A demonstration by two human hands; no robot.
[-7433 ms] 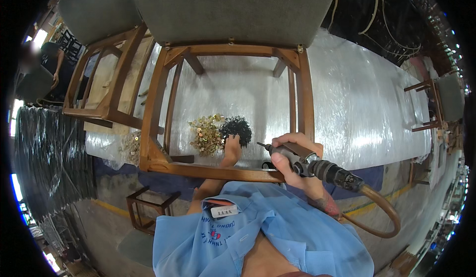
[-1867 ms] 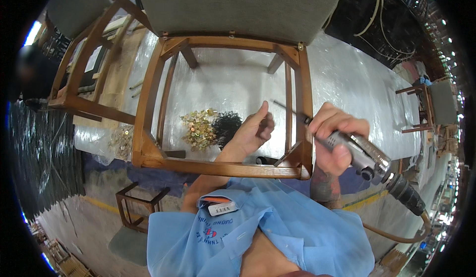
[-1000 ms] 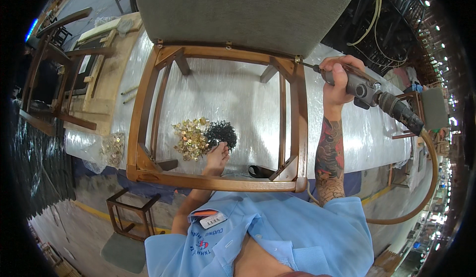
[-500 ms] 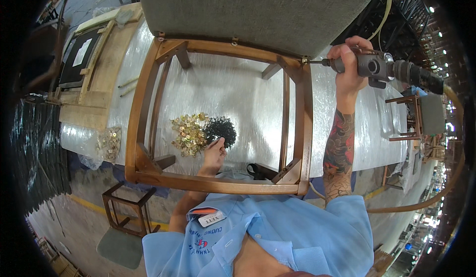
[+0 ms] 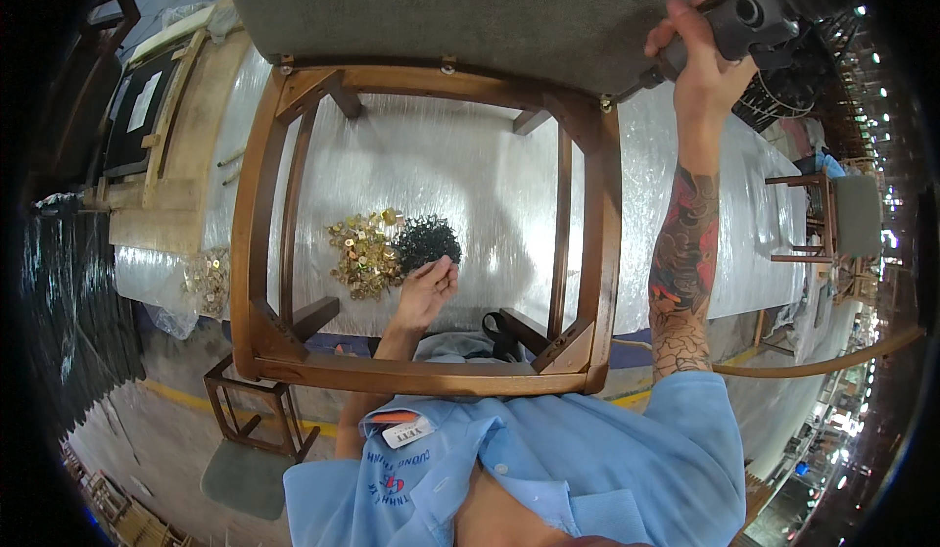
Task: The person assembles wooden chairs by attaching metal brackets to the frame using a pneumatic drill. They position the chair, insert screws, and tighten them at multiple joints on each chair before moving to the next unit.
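My right hand (image 5: 700, 62) grips a dark power screwdriver (image 5: 752, 20). Its tip points at a small metal bracket (image 5: 606, 103) on the far right corner of a brown wooden chair frame (image 5: 426, 371). The grey upholstered panel (image 5: 470, 18) adjoins the frame's far rail, where more brackets sit. Inside the frame's opening, my left hand (image 5: 428, 287) is closed at the near edge of a pile of small black screws (image 5: 428, 238). Whatever its fingertips pinch is too small to make out. Beside the screws lies a heap of brass-coloured brackets (image 5: 362, 256).
Clear plastic film covers the worktable (image 5: 490, 194). A bag of metal pieces (image 5: 208, 283) lies at the left, near wooden boards (image 5: 162, 219). On the floor to the lower left is a chair (image 5: 245, 474); another chair (image 5: 854, 216) stands at the right. A hose (image 5: 822, 368) crosses the right side.
My right hand has tipped the screwdriver, its rear end now higher and farther off, with the tip still by the corner bracket. My left hand remains at the screws, turned slightly.
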